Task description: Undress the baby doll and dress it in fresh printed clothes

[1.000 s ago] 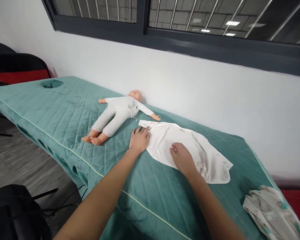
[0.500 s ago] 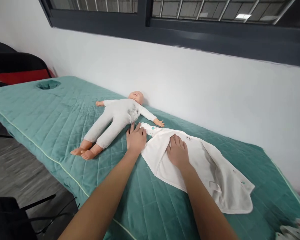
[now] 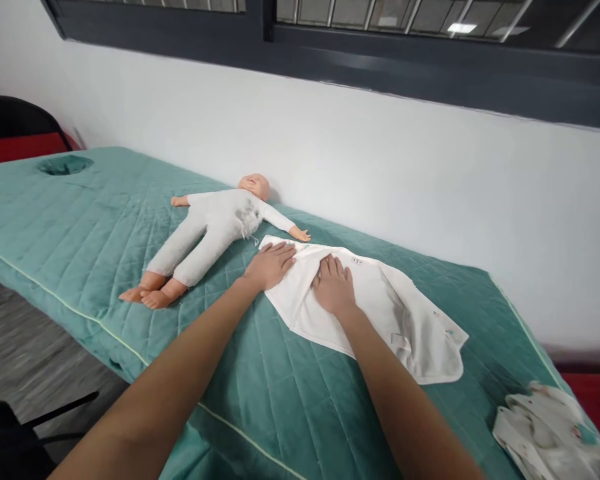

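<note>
A white baby garment lies spread on a green quilted bed, with a small label near its top edge. My left hand rests flat on the garment's left end, over its printed sleeve, fingers apart. Lying on the garment's middle is my right hand, palm down with the fingers stretched; a fold of cloth rises beside it. To the left, a baby doll in a white body lies on its back, one arm reaching toward the garment's upper edge.
A crumpled printed cloth lies at the bed's right front corner. Behind the bed are a white wall and a dark window frame. A black and red chair stands at the far left.
My left hand has moved from the garment's left edge onto the sleeve and turned flatter. The view has shifted right, bringing more of the crumpled cloth into sight.
</note>
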Demonstrator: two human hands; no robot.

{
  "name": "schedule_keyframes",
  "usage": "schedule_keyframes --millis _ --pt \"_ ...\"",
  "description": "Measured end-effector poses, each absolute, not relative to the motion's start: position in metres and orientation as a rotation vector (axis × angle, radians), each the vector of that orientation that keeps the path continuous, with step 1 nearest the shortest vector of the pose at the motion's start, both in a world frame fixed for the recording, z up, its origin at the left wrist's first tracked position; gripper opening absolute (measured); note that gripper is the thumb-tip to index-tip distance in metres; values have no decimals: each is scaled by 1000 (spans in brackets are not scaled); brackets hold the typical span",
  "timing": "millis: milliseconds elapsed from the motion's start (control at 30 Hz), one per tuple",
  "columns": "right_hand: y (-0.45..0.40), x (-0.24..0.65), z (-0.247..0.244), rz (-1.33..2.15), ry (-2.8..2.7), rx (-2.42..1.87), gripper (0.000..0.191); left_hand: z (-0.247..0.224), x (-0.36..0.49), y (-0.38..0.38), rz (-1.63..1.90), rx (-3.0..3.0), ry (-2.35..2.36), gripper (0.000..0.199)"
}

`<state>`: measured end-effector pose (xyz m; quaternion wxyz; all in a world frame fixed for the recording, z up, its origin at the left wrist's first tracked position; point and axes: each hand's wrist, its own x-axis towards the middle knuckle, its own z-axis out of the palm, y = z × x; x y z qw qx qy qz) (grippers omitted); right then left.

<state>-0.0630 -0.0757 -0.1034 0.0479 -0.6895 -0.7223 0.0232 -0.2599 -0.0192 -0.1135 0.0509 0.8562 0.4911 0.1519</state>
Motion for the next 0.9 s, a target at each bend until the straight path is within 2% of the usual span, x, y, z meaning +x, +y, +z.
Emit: schedule_keyframes --millis 167,233,333,467,600,767,900 --pt "-93 -38 -91 350 -2242 -1984 69 -116 -260 -7 429 2437 1792 55" --pt "-105 -6 -82 457 -2126 -1880 65 -117 -260 -6 430 2409 1829 56" --pt "-126 64 -71 282 -1722 -1883 49 -118 -261 -6 468 2415 1824 54" --pt "-154 157 -71 -93 -1477 -2293 45 -116 -259 -12 607 2372 1865 50" --pt "-170 208 -80 64 -1524 -2554 34 -101 -263 -26 832 2357 1842 46" --pt "-148 231 -63 234 -1552 -2624 31 -47 -313 -29 1214 2338 1910 44" --pt "-93 177 -33 194 -1580 -2434 21 -15 -390 -4 1167 2086 2214 47"
